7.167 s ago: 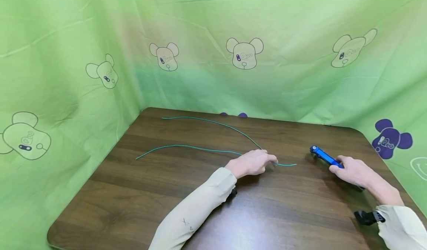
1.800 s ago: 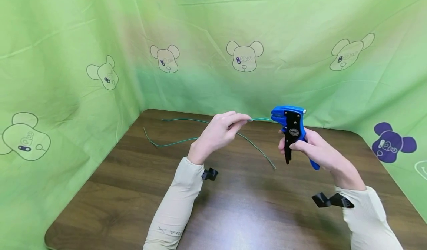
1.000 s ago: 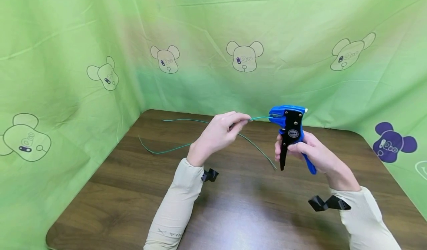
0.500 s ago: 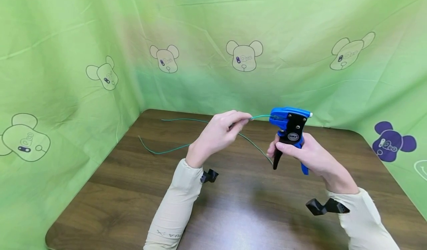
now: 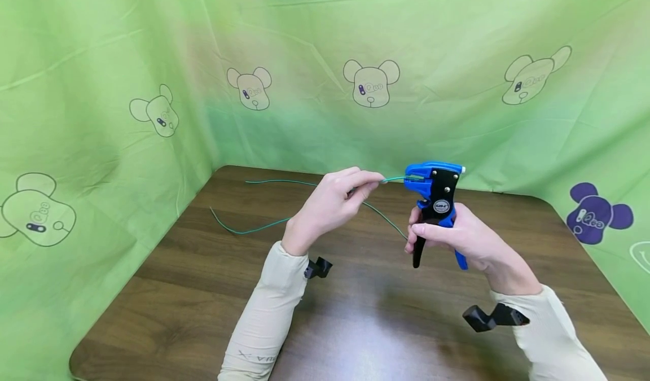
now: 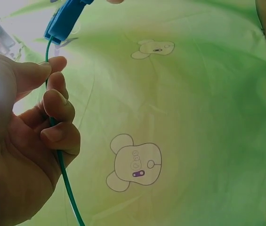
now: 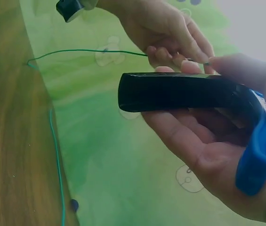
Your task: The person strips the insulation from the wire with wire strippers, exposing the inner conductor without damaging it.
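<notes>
Between thumb and index finger, my left hand pinches a thin green wire near its end, above the table. In the left wrist view the wire runs down past the curled fingers. Its tail hangs away to the left. My right hand grips a blue and black wire stripper, held upright with its head towards the left hand. The wire's end enters the slot in the stripper's head; its tip is hidden there. Fingers curl round the black handle; the blue handle lies against the palm.
A second green wire lies on the brown wooden table, passing behind the left hand. Green curtains printed with bear heads stand behind and beside the table. Black wrist mounts sit on both sleeves.
Both hands have risen from the table, bringing one wire and the stripper together. Over the last second the stripper has shifted and its handles swung slightly left, while the left hand stays almost still.
</notes>
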`<state>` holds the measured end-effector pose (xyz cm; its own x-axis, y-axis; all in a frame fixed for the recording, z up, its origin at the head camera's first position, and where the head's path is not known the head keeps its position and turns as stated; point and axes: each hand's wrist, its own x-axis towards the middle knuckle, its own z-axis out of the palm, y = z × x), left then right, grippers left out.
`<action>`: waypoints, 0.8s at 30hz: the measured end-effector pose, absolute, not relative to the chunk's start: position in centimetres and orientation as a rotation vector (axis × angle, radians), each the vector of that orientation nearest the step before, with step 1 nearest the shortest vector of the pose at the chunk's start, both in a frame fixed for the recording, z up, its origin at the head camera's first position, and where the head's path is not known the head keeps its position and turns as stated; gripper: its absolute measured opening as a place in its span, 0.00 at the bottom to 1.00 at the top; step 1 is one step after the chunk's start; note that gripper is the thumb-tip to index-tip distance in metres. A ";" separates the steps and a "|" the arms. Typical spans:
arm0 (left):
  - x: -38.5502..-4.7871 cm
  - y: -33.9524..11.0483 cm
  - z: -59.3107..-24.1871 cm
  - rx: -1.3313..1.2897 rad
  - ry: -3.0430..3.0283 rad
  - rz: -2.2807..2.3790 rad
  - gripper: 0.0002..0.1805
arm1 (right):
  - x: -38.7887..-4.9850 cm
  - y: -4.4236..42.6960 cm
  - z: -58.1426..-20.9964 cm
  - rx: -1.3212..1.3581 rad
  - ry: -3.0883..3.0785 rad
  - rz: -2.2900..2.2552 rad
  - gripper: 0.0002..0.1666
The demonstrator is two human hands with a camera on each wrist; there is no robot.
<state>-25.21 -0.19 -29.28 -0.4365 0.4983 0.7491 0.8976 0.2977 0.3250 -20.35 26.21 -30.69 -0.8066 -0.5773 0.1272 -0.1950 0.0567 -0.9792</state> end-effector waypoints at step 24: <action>-25.2 0.1 -29.5 -1.214 -2.081 -0.979 0.10 | -20.8 25.4 -31.7 -0.831 1.786 -1.934 0.08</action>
<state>-25.21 0.09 -29.49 -0.4527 0.4998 0.7384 0.8875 0.3322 0.3193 -20.83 25.35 -31.66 -0.7539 -0.6357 0.1660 -0.1151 -0.1210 -0.9860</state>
